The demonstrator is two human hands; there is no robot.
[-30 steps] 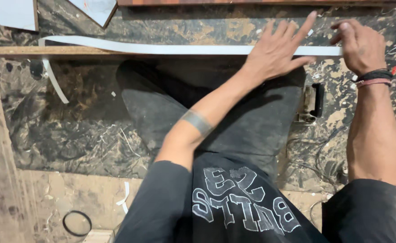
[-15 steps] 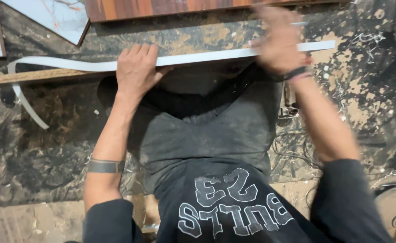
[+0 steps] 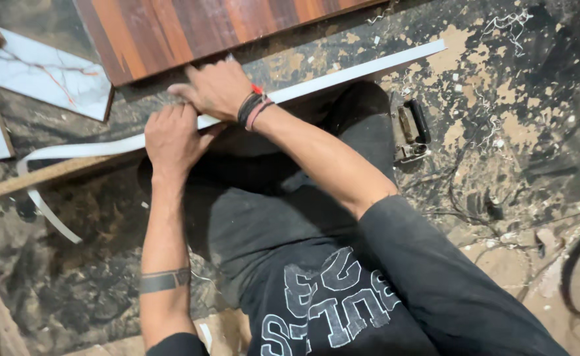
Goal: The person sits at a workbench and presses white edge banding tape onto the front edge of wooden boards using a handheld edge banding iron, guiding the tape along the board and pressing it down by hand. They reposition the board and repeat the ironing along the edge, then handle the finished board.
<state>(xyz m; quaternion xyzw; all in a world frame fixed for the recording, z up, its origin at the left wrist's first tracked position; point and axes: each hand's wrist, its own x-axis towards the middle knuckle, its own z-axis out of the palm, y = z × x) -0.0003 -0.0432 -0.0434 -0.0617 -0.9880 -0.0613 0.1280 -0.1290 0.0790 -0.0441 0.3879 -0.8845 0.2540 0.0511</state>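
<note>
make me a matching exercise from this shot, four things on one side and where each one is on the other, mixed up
Things:
1. long white edging strip
2. reddish-brown striped wooden board
3. small dark metal hand tool
4. white marble-patterned slab

Places:
A. far left, next to the striped board
B. on the spattered floor, right of the person's knee
C. under both hands, running left to right
D. top of the picture, beyond the hands

Pairs: 1-C, 2-D, 3-B, 4-A

Both the left hand and the right hand press on the strip.
</note>
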